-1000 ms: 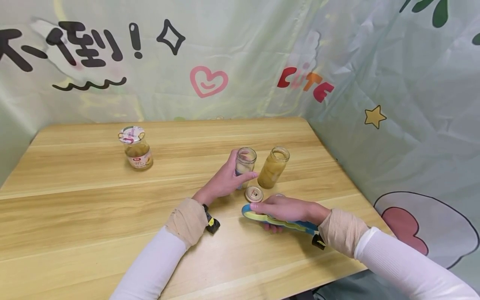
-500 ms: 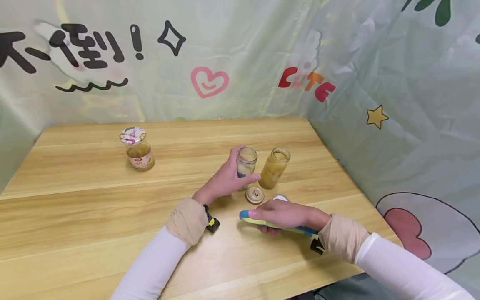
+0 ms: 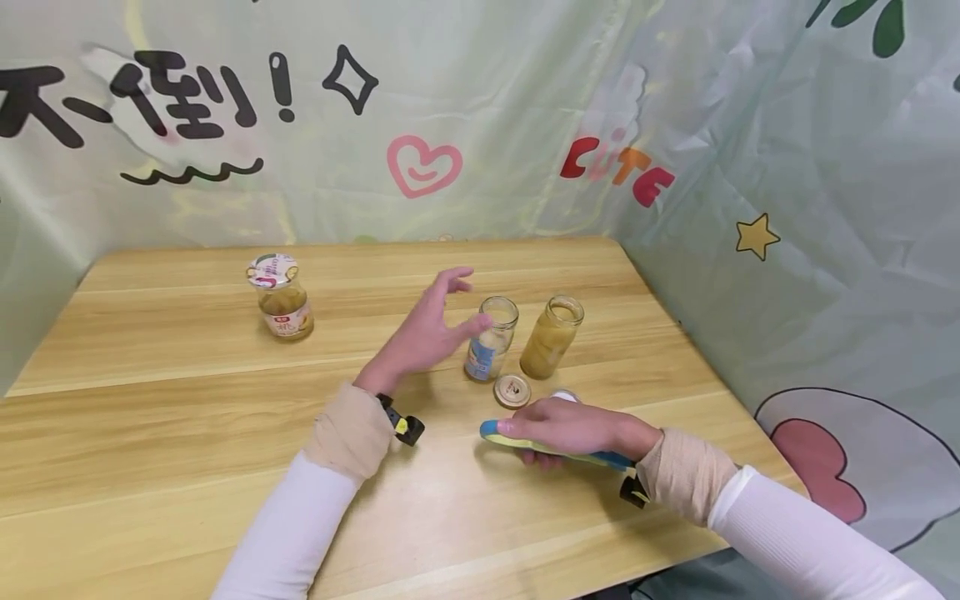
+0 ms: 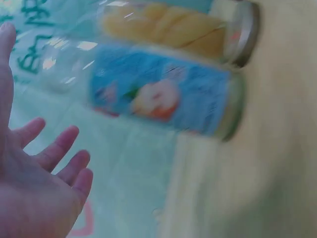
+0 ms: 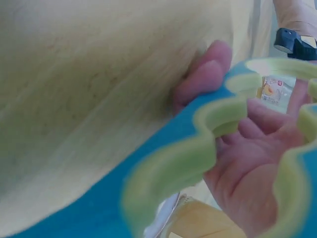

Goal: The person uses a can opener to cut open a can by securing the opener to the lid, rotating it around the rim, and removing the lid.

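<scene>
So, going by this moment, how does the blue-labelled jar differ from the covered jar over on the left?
The blue-labelled jar is open at the top, while the covered jar has a patterned cover on. The blue-labelled jar looks taller and slimmer; the covered jar looks squatter. The blue-labelled jar stands close to the left hand, the covered jar well away from it. Both are see-through, labelled and on the table.

Three glass jars (image 3: 552, 340), two loose lids (image 3: 512, 391) and one blue-and-green handheld tool (image 5: 168, 158) were counted. Two hands (image 3: 422, 333), two beige wrist wraps (image 3: 350, 433), two wrist cameras (image 3: 407, 429) and two white sleeves (image 3: 806, 529) were included, as were one wooden table (image 3: 165, 442) and one yellow star (image 3: 757, 237).
</scene>
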